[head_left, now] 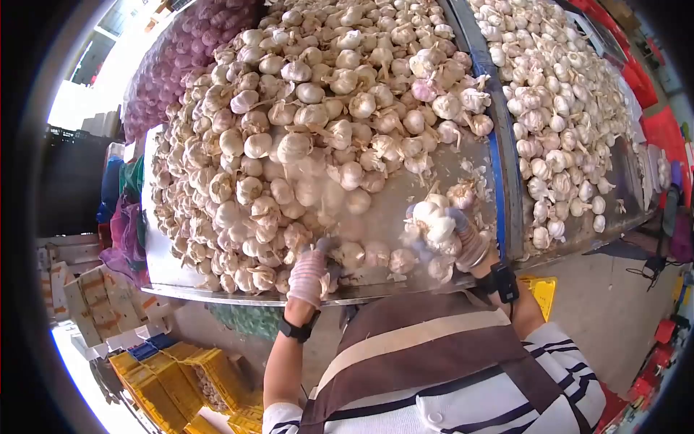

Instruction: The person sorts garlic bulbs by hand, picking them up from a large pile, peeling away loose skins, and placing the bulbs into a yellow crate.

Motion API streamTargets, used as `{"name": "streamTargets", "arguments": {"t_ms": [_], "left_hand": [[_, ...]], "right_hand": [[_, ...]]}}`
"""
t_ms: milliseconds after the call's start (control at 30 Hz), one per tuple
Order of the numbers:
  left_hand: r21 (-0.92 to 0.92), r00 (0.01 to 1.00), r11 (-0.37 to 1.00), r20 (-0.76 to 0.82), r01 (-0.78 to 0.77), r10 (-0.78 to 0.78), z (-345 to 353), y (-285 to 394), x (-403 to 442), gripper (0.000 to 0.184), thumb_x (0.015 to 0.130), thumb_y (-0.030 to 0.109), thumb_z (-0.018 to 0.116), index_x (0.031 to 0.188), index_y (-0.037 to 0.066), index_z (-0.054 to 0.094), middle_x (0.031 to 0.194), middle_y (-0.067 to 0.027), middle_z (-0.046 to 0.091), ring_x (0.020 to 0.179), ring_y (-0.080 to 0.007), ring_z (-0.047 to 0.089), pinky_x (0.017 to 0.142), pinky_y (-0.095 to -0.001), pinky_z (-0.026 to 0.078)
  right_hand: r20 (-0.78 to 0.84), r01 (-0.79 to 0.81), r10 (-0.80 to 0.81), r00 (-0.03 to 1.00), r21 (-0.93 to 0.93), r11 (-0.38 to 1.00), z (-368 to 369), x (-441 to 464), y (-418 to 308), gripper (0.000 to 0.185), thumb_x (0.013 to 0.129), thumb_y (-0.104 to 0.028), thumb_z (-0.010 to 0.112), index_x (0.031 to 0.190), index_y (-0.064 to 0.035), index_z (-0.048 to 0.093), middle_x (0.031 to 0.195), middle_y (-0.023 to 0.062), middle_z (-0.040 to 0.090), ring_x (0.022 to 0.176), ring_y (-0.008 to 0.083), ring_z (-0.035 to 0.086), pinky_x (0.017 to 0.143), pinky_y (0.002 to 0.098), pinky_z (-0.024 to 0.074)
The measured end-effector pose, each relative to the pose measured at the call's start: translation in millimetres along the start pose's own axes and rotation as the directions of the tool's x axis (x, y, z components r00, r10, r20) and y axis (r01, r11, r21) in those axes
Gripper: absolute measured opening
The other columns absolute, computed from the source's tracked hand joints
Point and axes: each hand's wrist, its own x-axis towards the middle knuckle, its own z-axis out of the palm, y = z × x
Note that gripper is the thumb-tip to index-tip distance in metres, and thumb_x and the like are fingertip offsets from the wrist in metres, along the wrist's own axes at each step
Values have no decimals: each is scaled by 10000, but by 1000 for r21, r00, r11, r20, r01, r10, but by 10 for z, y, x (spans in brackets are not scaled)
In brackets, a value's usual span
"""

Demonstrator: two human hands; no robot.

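A broad heap of garlic bulbs (pixel 311 94) with papery skins and stubby stems covers much of the metal table (pixel 463 155). My right hand (pixel 468 242), in a striped knit glove with grey fingers, is closed around garlic bulbs (pixel 436 223) at the table's near right. My left hand (pixel 309 275), gloved the same way, reaches into the near edge of the heap. Its fingers are blurred and partly hidden among the bulbs, so their grip does not show. Several loose bulbs (pixel 377 254) lie between my hands.
A blue-edged divider (pixel 499 145) separates a second garlic pile (pixel 557 130) on the right. Purple net sacks (pixel 170 72) of bulbs stand at back left. Yellow crates (pixel 163 380) sit on the floor at lower left, near stacked cartons (pixel 97 304). Loose skins are scattered on the metal.
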Motion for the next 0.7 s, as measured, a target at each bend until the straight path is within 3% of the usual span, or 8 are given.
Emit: {"name": "streamTargets", "arguments": {"t_ms": [100,167,267,300,367,467,567,700], "left_hand": [[5,992,1000,-125,25,-24,-86,199,-57,383,745,159,688,1081,55,539,917,-170,597,865,-362,556,761,-420,465],[-138,984,989,-157,60,-81,-181,364,8,316,765,143,682,1024,42,533,874,-159,576,900,-355,534,777,-426,454],[87,958,995,-277,-48,70,-144,290,305,272,796,90,644,1028,56,505,920,-185,534,775,-359,547,691,-431,470],[-66,965,997,-257,38,-54,-151,326,418,440,805,91,629,1206,94,446,1097,-239,475,758,-375,568,660,-435,487],[69,985,992,-149,101,-90,-110,274,689,682,809,98,632,1394,162,287,1248,-285,369,825,-386,588,675,-443,500],[165,974,964,57,208,-220,-92,418,774,797,818,122,641,1462,171,174,1265,-291,398,885,-420,584,746,-447,498],[74,988,994,134,-82,72,-56,98,731,793,828,136,645,1459,129,165,1274,-299,422,902,-439,576,827,-459,478],[-373,950,927,299,33,86,-226,114,749,869,781,148,722,1456,97,177,1360,-218,421,1188,-310,483,987,-397,398]], "right_hand": [[60,-62,42,997,375,925,55,74,158,655,784,-478,692,1206,-10,516,1037,149,606,902,255,623,678,358,559],[59,-37,17,998,350,936,3,123,252,669,803,-528,648,1207,-12,510,1046,151,599,885,254,624,684,366,559],[33,-24,12,999,385,923,71,86,275,647,825,-530,620,1200,-13,514,1036,149,599,886,247,624,706,382,555],[34,-25,13,999,383,923,97,71,263,647,825,-530,620,1200,-13,514,1036,149,599,886,247,624,706,382,555],[23,-52,46,999,435,899,137,49,246,650,821,-528,627,1201,-12,514,1019,152,605,861,250,628,714,387,553],[57,-20,-5,998,437,899,87,-8,200,659,820,-524,634,1212,-11,503,1029,152,604,870,249,629,722,393,552],[91,-15,-25,996,410,912,61,-33,212,669,816,-525,640,1223,-14,494,1039,149,605,882,252,630,725,402,552],[136,-116,48,990,556,823,-41,0,306,672,815,-524,641,1229,-17,490,1039,143,608,891,259,632,721,406,554]]}}
